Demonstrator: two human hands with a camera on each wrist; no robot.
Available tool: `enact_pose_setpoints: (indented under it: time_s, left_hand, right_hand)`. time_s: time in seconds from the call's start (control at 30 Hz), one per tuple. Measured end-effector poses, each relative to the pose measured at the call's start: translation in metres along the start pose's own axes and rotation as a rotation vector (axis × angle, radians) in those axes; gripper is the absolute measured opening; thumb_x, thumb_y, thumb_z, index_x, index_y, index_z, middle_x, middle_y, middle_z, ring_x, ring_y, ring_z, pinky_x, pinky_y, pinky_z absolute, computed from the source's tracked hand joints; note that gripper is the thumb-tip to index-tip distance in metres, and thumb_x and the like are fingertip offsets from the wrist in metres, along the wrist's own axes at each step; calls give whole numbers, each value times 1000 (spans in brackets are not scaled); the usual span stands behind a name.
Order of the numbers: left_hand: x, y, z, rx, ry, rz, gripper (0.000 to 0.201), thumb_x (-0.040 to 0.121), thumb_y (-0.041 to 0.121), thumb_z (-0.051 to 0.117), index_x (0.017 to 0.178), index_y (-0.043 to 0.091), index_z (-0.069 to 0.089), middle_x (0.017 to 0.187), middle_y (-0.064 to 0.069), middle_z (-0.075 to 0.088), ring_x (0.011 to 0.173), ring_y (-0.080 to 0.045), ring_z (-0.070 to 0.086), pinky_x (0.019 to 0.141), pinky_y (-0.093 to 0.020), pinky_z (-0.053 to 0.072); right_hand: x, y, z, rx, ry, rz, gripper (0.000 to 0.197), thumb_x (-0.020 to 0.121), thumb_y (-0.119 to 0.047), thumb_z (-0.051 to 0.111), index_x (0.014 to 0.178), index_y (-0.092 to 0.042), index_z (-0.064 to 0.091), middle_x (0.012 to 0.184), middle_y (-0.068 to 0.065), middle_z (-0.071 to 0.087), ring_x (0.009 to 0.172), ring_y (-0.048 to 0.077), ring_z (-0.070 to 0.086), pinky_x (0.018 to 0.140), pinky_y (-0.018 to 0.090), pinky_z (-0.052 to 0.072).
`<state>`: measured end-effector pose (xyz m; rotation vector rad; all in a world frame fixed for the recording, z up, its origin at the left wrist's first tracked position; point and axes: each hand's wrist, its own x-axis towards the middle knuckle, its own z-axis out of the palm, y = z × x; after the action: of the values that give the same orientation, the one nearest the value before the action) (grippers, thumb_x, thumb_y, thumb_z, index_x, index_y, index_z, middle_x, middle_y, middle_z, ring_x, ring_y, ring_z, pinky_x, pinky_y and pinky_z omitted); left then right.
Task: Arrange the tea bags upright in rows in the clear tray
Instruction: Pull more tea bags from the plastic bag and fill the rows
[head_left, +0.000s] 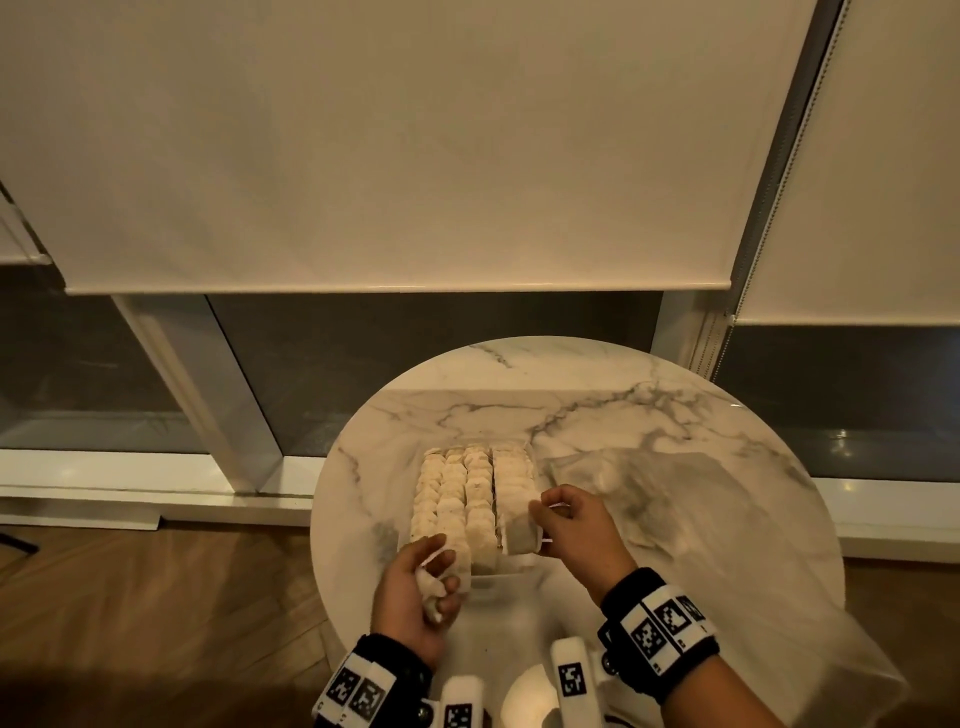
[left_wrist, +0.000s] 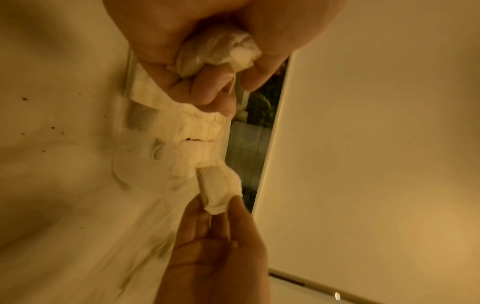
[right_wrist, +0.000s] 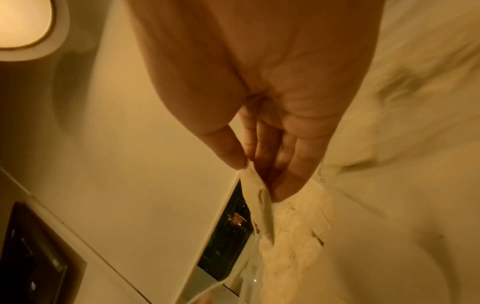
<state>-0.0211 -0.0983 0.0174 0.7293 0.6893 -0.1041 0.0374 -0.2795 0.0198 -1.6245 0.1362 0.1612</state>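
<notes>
Round marble worktop (head_left: 675, 415) below half-drawn blinds (head_left: 395, 156), tray (head_left: 511, 566) of tea bags at its middle.

Head view: rows of bags (head_left: 467, 488) stand upright in the clear tray; the left hand (head_left: 410, 592) at the tray's near left corner is curled round a bunch of spare bags (head_left: 431, 587), and the right hand (head_left: 576, 530) pinches one bag (head_left: 519, 535) at the near end of the right row. Left wrist view: left fingers (left_wrist: 197, 86) clench crumpled spare bags (left_wrist: 218, 51) above the filled tray (left_wrist: 127, 115), while the right hand (left_wrist: 221, 246) holds its bag (left_wrist: 218, 189) between thumb and fingertips. Right wrist view: thumb (right_wrist: 223, 148) and fingers nip the bag's (right_wrist: 259, 201) top edge over the rows (right_wrist: 293, 230); blurred, so the seating is unclear.
</notes>
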Motion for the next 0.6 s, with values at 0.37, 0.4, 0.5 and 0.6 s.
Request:
enact_pose_setpoints:
  time_s: [0.37,0.4,0.5,0.6]
  left_hand:
    - [9,17,-22,-139,31,6,14,94,22,54,100,10,58,69,-5,55,40,-15,44,32,-16,27]
    - [9,18,-23,-129,31,7,14,93,21,55,101,10,59,69,-4,55,41,-15,44,33,-16,27]
    - [10,20,-24,-91,36,17,16,91,20,58,105,12,61,71,-3,58,42,-15,44,33,-16,26]
    - [11,18,-22,-4,21,23,23,89,19,62,110,11,63,74,-4,62,40,-13,40,34,-14,22]
  right_hand:
    - [24,21,33,-265,-61,-30,12,91,-12,63,89,-23,63,86,9,72,76,32,72,67,51,61]
    - [25,16,30,-271,-44,-40,16,90,-8,62,89,-24,64,84,9,72,75,32,72,66,51,61]
    - [32,2,16,-264,17,-53,36,83,8,58,95,-26,65,81,7,64,66,25,66,65,52,60]
    - [29,-15,9,-123,-54,-53,53,80,18,54,108,-25,69,92,14,59,71,25,64,65,44,62]
